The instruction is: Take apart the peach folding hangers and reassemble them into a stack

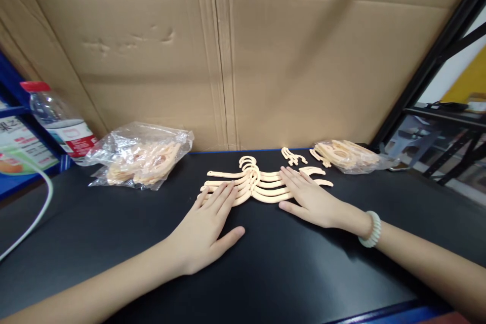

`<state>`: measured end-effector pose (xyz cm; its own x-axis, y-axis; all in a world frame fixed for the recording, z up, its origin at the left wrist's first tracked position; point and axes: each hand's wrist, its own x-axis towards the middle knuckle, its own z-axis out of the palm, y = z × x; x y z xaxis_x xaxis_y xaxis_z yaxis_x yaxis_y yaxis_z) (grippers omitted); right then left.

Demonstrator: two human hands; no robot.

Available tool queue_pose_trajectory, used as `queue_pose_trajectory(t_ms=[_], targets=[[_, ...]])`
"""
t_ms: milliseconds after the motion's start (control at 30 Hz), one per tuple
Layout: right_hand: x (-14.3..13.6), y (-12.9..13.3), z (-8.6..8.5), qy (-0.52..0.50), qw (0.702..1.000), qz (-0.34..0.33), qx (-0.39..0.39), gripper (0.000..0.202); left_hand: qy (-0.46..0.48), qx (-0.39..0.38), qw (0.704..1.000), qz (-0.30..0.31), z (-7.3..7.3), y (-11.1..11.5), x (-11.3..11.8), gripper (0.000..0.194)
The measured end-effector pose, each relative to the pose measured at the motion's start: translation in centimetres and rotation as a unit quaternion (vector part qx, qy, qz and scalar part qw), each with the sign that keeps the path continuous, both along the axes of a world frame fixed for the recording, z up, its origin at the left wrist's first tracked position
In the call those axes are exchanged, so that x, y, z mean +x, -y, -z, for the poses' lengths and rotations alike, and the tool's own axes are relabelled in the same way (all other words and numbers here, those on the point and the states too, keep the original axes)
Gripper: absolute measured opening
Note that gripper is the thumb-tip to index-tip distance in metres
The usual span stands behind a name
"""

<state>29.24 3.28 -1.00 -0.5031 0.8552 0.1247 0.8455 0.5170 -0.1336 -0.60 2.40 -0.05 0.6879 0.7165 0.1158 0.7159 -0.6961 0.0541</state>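
Observation:
Several cream plastic hangers (268,192) lie overlapped in a row on the black tabletop, their hooks pointing to the back. My left hand (207,228) rests flat with its fingers over the hangers' left arms and its thumb spread to the right. Across the right arms lies my right hand (309,197), fingers stretched out and thumb apart; a pale beaded bracelet (372,229) circles that wrist. Parts of the hanger arms are hidden under both hands. Just behind the right hand sit a few loose cream hook pieces (293,156).
A clear bag of cream plastic parts (142,157) lies at the left, another bag (347,154) at the right. A red-capped bottle (63,121) leans at the far left, near a white cable (47,202). Cardboard (159,61) walls off the back of the black table (266,268).

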Motion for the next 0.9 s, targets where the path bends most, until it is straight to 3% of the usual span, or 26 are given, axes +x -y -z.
queue_pose_trajectory(t_ms=[300, 733, 833, 900], targets=[[-0.1, -1.7, -0.1, 0.015, 1.0, 0.019, -0.003, 0.087, -0.019, -0.016, 1.0, -0.01, -0.4, -2.1, 0.5, 0.075], [0.0, -1.8, 0.3, 0.009, 1.0, 0.015, 0.02, 0.085, 0.012, 0.01, 1.0, -0.001, 0.0, -2.5, 0.4, 0.073], [0.4, -1.9, -0.8, 0.004, 0.996, 0.035, 0.081, 0.078, 0.029, 0.031, 0.999, -0.006, 0.0, -2.3, 0.4, 0.074], [1.5, -2.7, -2.5, 0.008, 0.988, 0.105, 0.11, 0.064, 0.039, 0.045, 0.998, -0.002, 0.0, -2.2, 0.4, 0.074]])
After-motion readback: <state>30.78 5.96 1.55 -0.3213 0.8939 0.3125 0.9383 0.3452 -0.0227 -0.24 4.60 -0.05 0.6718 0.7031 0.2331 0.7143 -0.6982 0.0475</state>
